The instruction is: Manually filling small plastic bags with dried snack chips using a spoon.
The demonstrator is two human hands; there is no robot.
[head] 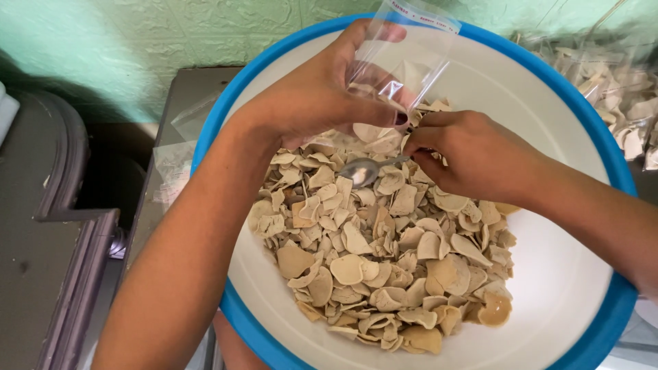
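Your left hand (312, 96) is closed around the lower part of a clear plastic bag (404, 55), thumb across the front and fingers behind, holding it upright with its mouth toward the top of the frame, above the centre. A few pale chips already sit in the bottom of the bag, just by your thumb.

Your right hand (473, 154), right of centre, is curled shut on the handle of a metal spoon (367, 171); its bowl points left and lies on the heap just below your left hand. The two hands are almost touching near the bag's lower corner.

Both work over a heap of beige, curled raw crackers (384, 267) filling the middle and lower part of a large white basin with a blue rim (562, 274).

At the upper right edge, outside the basin, lie filled clear packets (620, 89) of the same crackers.
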